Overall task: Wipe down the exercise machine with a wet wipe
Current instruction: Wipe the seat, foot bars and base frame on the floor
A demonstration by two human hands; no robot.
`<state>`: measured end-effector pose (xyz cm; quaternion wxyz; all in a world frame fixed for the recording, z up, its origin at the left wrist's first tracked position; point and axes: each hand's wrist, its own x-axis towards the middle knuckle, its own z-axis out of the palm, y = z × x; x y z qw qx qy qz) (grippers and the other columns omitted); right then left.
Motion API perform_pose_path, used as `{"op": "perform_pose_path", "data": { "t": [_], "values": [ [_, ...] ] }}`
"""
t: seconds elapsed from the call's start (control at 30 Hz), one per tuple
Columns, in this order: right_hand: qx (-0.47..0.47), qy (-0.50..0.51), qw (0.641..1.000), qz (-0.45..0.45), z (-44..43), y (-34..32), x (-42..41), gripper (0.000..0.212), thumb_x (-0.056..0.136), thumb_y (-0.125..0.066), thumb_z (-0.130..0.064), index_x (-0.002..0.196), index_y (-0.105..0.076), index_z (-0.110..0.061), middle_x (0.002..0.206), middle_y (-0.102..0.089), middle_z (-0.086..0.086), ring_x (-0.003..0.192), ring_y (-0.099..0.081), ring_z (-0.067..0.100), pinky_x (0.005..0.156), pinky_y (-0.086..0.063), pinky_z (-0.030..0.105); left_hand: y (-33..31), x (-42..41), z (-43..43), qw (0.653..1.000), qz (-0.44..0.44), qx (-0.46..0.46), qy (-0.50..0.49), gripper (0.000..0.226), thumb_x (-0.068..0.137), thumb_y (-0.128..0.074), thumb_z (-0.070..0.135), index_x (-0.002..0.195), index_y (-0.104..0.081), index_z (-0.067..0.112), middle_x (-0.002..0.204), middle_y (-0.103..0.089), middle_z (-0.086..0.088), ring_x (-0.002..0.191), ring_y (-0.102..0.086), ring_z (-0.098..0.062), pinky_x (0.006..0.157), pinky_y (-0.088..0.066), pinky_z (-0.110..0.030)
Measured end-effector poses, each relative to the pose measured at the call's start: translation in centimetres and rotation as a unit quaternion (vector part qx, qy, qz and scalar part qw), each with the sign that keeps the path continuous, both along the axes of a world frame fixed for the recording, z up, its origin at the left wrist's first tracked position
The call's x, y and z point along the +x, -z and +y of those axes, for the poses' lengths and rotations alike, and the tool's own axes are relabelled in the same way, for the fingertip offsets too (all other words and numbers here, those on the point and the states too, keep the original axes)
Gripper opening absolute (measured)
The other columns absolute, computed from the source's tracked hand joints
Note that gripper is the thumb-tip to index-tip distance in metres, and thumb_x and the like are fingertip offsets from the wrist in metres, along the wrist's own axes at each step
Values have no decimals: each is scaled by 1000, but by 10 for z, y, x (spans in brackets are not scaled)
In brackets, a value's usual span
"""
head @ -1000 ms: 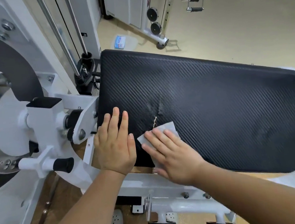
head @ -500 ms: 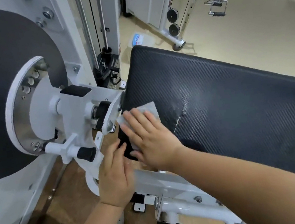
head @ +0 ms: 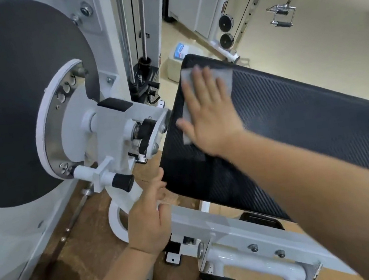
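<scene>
No text can be read — the blue label [head: 182, 49] on the jug [head: 173, 69] is blurred.

Pad [head: 304, 120] at right; wet wipe [head: 226, 77] on its far-left corner, beneath the right hand [head: 211, 118]. Left hand [head: 146, 216] by the pad's near-left corner, beside the frame beam [head: 231, 227]. Pivot disc [head: 23, 101] at left; container [head: 177, 58] on the floor behind the pad.

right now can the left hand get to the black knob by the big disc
Probably yes: the left hand sits close to the black knob, and nothing stands between them.
</scene>
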<state>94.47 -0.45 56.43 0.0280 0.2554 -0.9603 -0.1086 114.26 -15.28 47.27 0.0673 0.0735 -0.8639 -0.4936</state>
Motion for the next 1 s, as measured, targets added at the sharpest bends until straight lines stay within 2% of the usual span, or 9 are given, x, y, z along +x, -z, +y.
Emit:
{"op": "perform_pose_path", "data": {
  "t": [0.07, 0.17, 0.27, 0.43, 0.57, 0.67, 0.8, 0.9, 1.0],
  "values": [
    [10, -67, 997, -32, -2, 30, 50, 82, 105, -16, -63, 163, 9, -12, 168, 18, 21, 156, 18, 39, 127, 5, 55, -5, 2, 2, 998, 0, 57, -22, 40, 88, -40, 16, 108, -44, 50, 136, -56, 32, 102, -67, 2, 84, -52, -24],
    [45, -150, 986, -60, 11, 61, 98, 82, 104, -27, -61, 165, -1, -12, 169, 13, 18, 157, 14, 37, 127, 5, 54, -9, -1, -1, 995, 7, 89, -37, 34, 88, -40, 11, 95, -39, 44, 137, -64, 10, 92, -71, -4, 74, -52, -23],
    [85, -246, 963, -73, 31, 50, 75, 80, 103, -26, -65, 165, -1, -21, 170, 11, 10, 159, 9, 31, 128, 4, 50, -11, -3, -5, 997, 11, 79, -24, 19, 87, -37, 23, 94, -39, 41, 133, -67, 9, 78, -71, -9, 66, -52, -30],
    [40, -45, 998, -1, 42, -9, -18, 81, 103, -13, -69, 164, 9, -20, 170, 15, 15, 158, 14, 34, 127, 6, 53, -6, 0, -3, 994, -27, 99, -23, 8, 89, -41, 15, 87, -42, 23, 140, -60, 19, 63, -60, -7, 61, -49, -34],
    [-21, 78, 997, 3, 10, -3, -6, 87, 100, -5, -70, 163, 11, -13, 168, 20, 22, 155, 18, 40, 127, 5, 57, -9, 5, 2, 979, -49, 194, -38, 9, 85, -40, 14, 88, -46, 20, 142, -57, 25, 73, -61, -11, 70, -50, -20],
    [-16, -7, 999, -34, -15, 35, 57, 85, 102, -6, -68, 162, 14, -12, 165, 24, 22, 154, 21, 41, 126, 5, 58, -19, 9, 7, 966, -43, 245, -75, 23, 85, -37, 13, 85, -47, 34, 140, -62, 14, 90, -72, -23, 79, -52, -38],
    [24, -153, 986, -65, -5, 74, 109, 78, 104, -29, -56, 165, -7, -12, 170, 9, 17, 158, 9, 38, 127, 3, 54, -23, 13, 7, 966, -42, 237, -93, 25, 86, -34, 15, 89, -48, 36, 135, -65, 12, 80, -72, -23, 71, -51, -28],
    [59, -241, 967, -62, 12, 56, 79, 74, 104, -24, -57, 163, -1, -20, 170, 7, 8, 158, 8, 29, 128, 5, 49, -26, 15, 6, 973, -56, 214, -74, 16, 84, -35, 20, 95, -46, 26, 136, -64, 14, 76, -69, -23, 70, -51, -39],
    [54, -169, 984, -23, 29, 22, 28, 75, 104, -16, -61, 164, 8, -23, 170, 11, 9, 158, 11, 31, 128, 5, 50, -33, 10, 4, 986, -107, 120, -43, 17, 84, -40, 26, 99, -47, 31, 139, -60, 15, 75, -62, -14, 68, -51, -42]
  ]
}}
